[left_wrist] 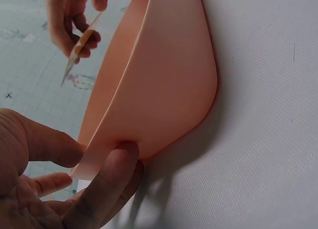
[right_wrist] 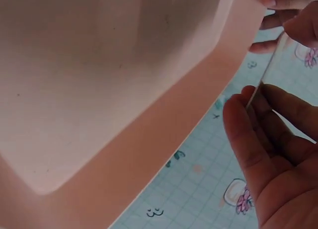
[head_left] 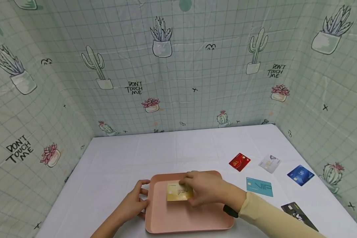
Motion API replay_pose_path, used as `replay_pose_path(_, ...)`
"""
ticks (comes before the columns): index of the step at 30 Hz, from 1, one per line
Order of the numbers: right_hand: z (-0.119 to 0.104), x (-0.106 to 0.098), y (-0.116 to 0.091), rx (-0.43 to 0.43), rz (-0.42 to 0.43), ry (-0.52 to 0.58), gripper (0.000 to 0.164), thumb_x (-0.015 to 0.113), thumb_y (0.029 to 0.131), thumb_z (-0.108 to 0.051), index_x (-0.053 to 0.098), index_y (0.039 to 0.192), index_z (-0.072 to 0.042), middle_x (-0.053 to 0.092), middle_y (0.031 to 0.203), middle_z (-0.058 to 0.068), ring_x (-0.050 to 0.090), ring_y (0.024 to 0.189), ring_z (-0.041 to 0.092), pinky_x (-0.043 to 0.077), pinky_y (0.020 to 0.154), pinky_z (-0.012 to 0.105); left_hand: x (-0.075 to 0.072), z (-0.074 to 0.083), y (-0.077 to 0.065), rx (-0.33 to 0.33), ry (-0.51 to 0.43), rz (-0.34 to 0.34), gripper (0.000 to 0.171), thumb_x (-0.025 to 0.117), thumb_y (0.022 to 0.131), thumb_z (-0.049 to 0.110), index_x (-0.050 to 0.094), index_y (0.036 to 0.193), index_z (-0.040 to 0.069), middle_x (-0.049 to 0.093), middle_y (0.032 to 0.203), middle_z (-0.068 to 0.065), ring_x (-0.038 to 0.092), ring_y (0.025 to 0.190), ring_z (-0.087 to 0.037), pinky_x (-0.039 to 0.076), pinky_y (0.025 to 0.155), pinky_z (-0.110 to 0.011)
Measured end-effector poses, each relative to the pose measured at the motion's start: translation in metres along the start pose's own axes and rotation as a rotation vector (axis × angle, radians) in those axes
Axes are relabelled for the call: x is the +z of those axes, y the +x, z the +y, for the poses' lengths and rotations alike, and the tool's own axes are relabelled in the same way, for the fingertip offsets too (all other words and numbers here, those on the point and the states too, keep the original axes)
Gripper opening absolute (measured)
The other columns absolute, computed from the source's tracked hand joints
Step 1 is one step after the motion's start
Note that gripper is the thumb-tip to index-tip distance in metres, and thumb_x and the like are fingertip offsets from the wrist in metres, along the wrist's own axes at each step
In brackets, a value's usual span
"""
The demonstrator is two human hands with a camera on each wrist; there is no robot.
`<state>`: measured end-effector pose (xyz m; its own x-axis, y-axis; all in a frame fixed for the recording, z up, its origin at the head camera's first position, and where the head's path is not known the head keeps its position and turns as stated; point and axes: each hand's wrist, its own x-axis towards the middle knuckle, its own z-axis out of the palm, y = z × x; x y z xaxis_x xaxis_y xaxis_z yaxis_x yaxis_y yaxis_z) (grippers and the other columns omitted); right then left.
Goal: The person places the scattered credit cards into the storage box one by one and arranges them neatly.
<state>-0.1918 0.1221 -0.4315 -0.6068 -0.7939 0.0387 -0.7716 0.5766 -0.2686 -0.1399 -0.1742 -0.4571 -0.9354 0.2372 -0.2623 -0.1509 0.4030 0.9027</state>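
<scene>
My right hand (head_left: 206, 188) pinches a gold VIP card (head_left: 175, 192) by its right end, holding it over a shallow pink tray (head_left: 159, 224). The card shows edge-on in the right wrist view, between the thumb and fingers (right_wrist: 241, 122). At the tray's left side, my left hand (head_left: 133, 203) holds the wall and rim, and its fingertips (left_wrist: 124, 157) press against the outside of the wall. The visible part of the tray floor is bare.
Right of the tray, a red VIP card (head_left: 239, 162), a white card (head_left: 269, 163), a blue card (head_left: 300, 175) and a teal VIP card (head_left: 259, 187) lie spread on the white table (head_left: 178, 148). A black card (head_left: 297, 213) is partly behind the right sleeve. Cactus-print cloth (head_left: 193, 66) stands around the table.
</scene>
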Motion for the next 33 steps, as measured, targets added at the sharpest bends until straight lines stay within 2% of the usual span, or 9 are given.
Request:
replay_pose_path(5,-0.008,0.000,0.002,0.007,-0.030,0.047,0.052,0.080,0.081,-0.031,0.069,0.128,-0.011,0.065,0.116,-0.004,0.058,0.094,0.003,0.055,0.085,0.018,-0.001,-0.003,0.000,0.003,-0.016,-0.012,0.070,0.061,0.091,-0.008,0.030,0.152,0.001,0.057,0.125,-0.028,0.068,0.077,-0.023,0.064,0.058,-0.044)
replay_pose_path(13,-0.017,0.008,0.005,-0.016,-0.023,0.033,0.050,0.080,0.080,-0.029,0.069,0.125,-0.012,0.064,0.110,-0.005,0.056,0.092,0.002,0.053,0.085,0.016,0.000,-0.003,0.001,-0.015,-0.003,0.001,0.069,0.062,0.091,-0.007,0.031,0.152,0.002,0.057,0.125,-0.027,0.068,0.077,-0.023,0.064,0.057,-0.044)
replay_pose_path(25,-0.028,0.018,0.007,-0.068,-0.084,0.000,0.047,0.081,0.080,-0.032,0.069,0.123,-0.016,0.063,0.107,-0.010,0.054,0.090,-0.002,0.051,0.084,0.012,0.000,-0.004,0.002,-0.012,-0.003,0.001,0.070,0.063,0.092,-0.006,0.030,0.153,0.002,0.057,0.124,-0.027,0.068,0.075,-0.022,0.065,0.058,-0.044)
replay_pose_path(33,-0.035,0.025,0.010,-0.078,-0.084,0.014,0.045,0.082,0.080,-0.033,0.071,0.120,-0.017,0.063,0.101,-0.012,0.053,0.085,-0.003,0.050,0.080,0.010,-0.001,-0.004,0.002,-0.013,-0.009,-0.001,0.070,0.063,0.092,-0.006,0.031,0.153,0.002,0.057,0.124,-0.027,0.069,0.076,-0.022,0.064,0.057,-0.045)
